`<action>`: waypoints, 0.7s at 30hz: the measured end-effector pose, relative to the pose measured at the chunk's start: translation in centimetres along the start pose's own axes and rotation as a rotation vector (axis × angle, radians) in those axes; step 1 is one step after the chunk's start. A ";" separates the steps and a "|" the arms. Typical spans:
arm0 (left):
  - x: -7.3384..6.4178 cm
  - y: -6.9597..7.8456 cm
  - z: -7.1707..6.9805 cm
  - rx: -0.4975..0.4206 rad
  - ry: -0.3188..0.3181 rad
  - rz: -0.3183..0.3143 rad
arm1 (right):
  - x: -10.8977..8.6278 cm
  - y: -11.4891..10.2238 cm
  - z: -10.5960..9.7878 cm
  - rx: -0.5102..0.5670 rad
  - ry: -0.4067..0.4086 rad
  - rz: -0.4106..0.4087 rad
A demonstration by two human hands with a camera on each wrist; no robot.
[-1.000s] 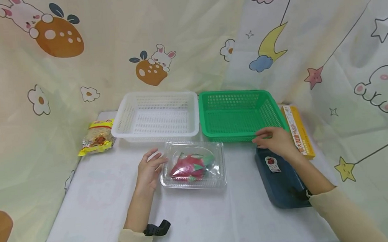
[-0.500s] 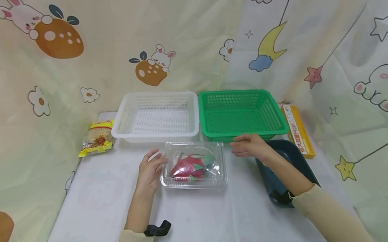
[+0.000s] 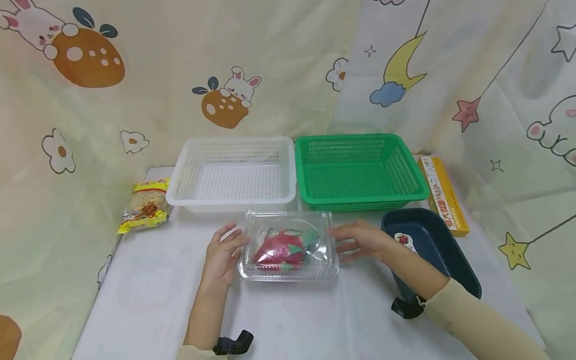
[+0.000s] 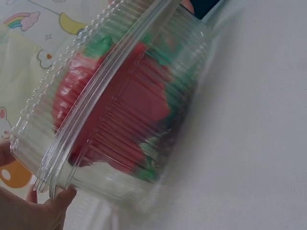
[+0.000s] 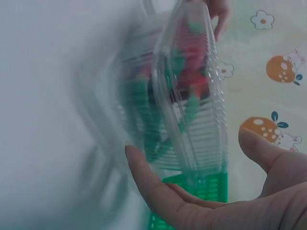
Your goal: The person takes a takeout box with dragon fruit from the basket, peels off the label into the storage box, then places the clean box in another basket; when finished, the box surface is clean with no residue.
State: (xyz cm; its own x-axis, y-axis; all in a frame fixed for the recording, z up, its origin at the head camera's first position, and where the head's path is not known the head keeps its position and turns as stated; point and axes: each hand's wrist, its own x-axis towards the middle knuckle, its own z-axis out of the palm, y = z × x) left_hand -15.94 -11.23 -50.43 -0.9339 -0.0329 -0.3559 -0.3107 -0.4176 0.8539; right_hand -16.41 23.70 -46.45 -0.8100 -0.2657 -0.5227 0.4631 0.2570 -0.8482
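Note:
A clear plastic clamshell box [image 3: 255, 221] sits mid-table with a red and green dragon fruit [image 3: 280, 249] inside. At its left end, my left hand [image 3: 222, 251] pinches the rim; the left wrist view shows fingertips [image 4: 62, 197] on either side of the rim's corner. My right hand [image 3: 362, 238] is at the opposite end of the box, fingers extended. The right wrist view has its thumb [image 5: 259, 143] spread well away from the fingers, with a forefinger [image 5: 148, 179] close to the box; whether it touches is hard to tell.
Behind the box stand a white basket [image 3: 233, 203] and a green basket [image 3: 362, 201], side by side. A dark blue tray [image 3: 443, 246] lies under my right forearm. A yellow pasta box [image 3: 443, 195] is at the right, a yellow food packet [image 3: 145, 204] at the left.
My right hand has moved left and toward me, from above the dark blue tray by the green basket to the right end of the clamshell box. My left hand has stayed put.

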 end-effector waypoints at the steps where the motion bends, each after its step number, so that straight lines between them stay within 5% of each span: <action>1: 0.0 0.0 0.0 0.000 -0.007 0.000 | 0.1 0.2 0.2 0.006 -0.005 0.009; 11: 0.3 -0.1 0.0 0.005 0.001 0.009 | 0.5 0.9 0.8 0.092 -0.082 -0.031; 21: -0.7 -0.2 -0.3 0.051 0.055 0.015 | -0.2 0.5 0.8 0.033 -0.083 -0.057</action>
State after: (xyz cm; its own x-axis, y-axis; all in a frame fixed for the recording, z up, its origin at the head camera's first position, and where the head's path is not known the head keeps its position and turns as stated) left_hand -15.15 -11.42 -50.42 -0.9280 -0.0892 -0.3618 -0.3064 -0.3700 0.8771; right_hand -15.76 23.15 -46.83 -0.8033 -0.3558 -0.4776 0.4298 0.2089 -0.8784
